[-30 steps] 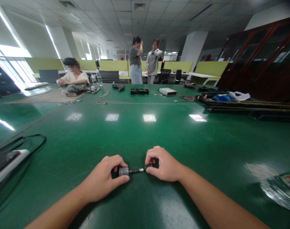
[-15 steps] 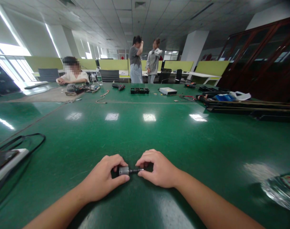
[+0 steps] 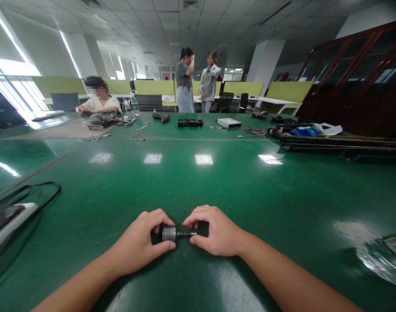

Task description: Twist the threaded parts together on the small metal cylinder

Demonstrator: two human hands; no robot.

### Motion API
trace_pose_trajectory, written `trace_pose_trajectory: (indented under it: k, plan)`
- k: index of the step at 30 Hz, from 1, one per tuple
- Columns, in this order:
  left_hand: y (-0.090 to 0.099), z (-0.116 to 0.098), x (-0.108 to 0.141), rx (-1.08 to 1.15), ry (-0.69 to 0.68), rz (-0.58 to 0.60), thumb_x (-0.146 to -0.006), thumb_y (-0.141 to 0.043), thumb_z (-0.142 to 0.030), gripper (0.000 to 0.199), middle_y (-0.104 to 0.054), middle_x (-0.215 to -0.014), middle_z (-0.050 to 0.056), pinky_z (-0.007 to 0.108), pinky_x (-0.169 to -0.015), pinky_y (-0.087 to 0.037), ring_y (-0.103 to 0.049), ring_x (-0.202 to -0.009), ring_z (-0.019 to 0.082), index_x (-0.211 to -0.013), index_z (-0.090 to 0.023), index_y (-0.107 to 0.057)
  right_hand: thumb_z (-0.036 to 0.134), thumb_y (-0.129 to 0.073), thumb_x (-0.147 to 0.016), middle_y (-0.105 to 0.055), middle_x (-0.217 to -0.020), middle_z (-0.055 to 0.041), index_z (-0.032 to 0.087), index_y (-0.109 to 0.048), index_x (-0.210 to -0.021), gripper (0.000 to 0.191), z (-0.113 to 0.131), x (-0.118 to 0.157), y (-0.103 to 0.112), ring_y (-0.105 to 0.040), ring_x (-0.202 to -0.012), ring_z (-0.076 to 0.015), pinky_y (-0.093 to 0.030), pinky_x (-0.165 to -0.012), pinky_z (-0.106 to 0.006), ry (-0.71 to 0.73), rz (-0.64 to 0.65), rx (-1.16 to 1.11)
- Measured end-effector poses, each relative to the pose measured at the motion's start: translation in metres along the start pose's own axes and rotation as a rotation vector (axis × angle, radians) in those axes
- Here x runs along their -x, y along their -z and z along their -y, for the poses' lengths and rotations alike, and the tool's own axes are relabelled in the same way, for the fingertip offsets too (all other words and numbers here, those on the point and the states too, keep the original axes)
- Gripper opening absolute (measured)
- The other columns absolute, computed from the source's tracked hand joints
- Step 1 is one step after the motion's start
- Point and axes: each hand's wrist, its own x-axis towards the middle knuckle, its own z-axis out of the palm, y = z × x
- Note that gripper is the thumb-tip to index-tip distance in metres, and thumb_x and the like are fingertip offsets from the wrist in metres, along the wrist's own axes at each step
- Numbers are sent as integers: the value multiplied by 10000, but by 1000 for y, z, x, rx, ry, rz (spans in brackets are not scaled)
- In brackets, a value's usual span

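Observation:
A small grey metal cylinder (image 3: 168, 234) with a thin, dark, ridged shaft (image 3: 184, 234) lies on its side low over the green tabletop, the shaft pointing right. My left hand (image 3: 148, 238) curls around the cylinder, thumb below it and fingers above and behind, partly hiding its left end. My right hand (image 3: 216, 232) is arched at the shaft's bright tip. Its thumb is beside the tip and its fingers are raised behind, with a gap between them, so this hand is open. Whether the right thumb touches the shaft, I cannot tell.
A white device with a black cable (image 3: 50, 184) lies at left. A clear plastic bottle (image 3: 380, 260) lies at right. Along the far side are a drill (image 3: 161, 117), a black tray-like part (image 3: 190, 123), a white box (image 3: 229, 123) and long dark rails (image 3: 318, 145). Several people are beyond.
The right fingers have spread slightly away from the shaft, and the thumb has shifted a little lower. My left hand and the metal cylinder are nearly unchanged.

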Motion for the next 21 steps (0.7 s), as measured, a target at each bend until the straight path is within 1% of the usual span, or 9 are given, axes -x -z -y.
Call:
trace_pose_trajectory:
  k: [2, 4, 10, 14, 16, 19, 21]
  plan:
    - [0, 0, 0, 6, -1, 0, -799, -717, -310, 212, -644, -914, -1, 303, -754, -397, -551, -810, 193, -974, -228, -630, 129, -750, -656, -709, -815, -9, 205, -726, -843, 203, -1, 0, -1, -631, -767, -175, -457, -779, -322, 18, 8, 48]
    - [0, 1, 0, 10, -2, 0, -791, -725, -296, 218, -644, -920, -2, 302, -753, -395, -549, -808, 191, -975, -230, -629, 147, -770, -659, -705, -815, -11, 205, -726, -799, 158, -2, 0, -2, -631, -779, -176, -452, -769, -316, 26, 6, 63]
    - [-1, 2, 0, 9, -8, -7, -800, -719, -300, 225, -638, -933, -1, 299, -754, -397, -546, -816, 191, -994, -234, -625, 209, -791, -707, -711, -836, -7, 207, -728, -804, 116, -3, -1, -6, -637, -812, -173, -424, -799, -325, 38, -14, 61]
    - [-1, 1, 0, 13, -7, -5, -794, -734, -342, 263, -639, -933, 2, 298, -749, -397, -545, -815, 194, -1005, -230, -626, 209, -775, -727, -711, -846, -4, 206, -728, -824, 108, -2, -1, -8, -636, -826, -171, -410, -822, -333, 40, -11, 78]
    - [0, 0, -1, 22, -4, 0, -836, -697, -372, 241, -640, -928, 3, 299, -747, -397, -546, -818, 196, -1018, -230, -627, 208, -770, -732, -710, -849, -4, 204, -727, -827, 104, -2, 0, -8, -634, -825, -171, -408, -822, -333, 38, -8, 82]
    - [0, 1, 0, 30, -1, 8, -926, -590, -377, 173, -637, -896, -3, 299, -747, -391, -547, -812, 190, -1013, -235, -635, 214, -765, -738, -711, -853, -4, 203, -728, -829, 99, 0, 0, -7, -635, -829, -171, -406, -825, -334, 33, -4, 83]
    - [0, 2, 0, 22, -1, 15, -928, -592, -373, 161, -636, -880, -9, 296, -744, -385, -547, -806, 186, -996, -235, -641, 215, -765, -740, -712, -855, -6, 199, -729, -831, 99, 1, 0, -7, -635, -833, -171, -404, -827, -334, 31, -2, 84]
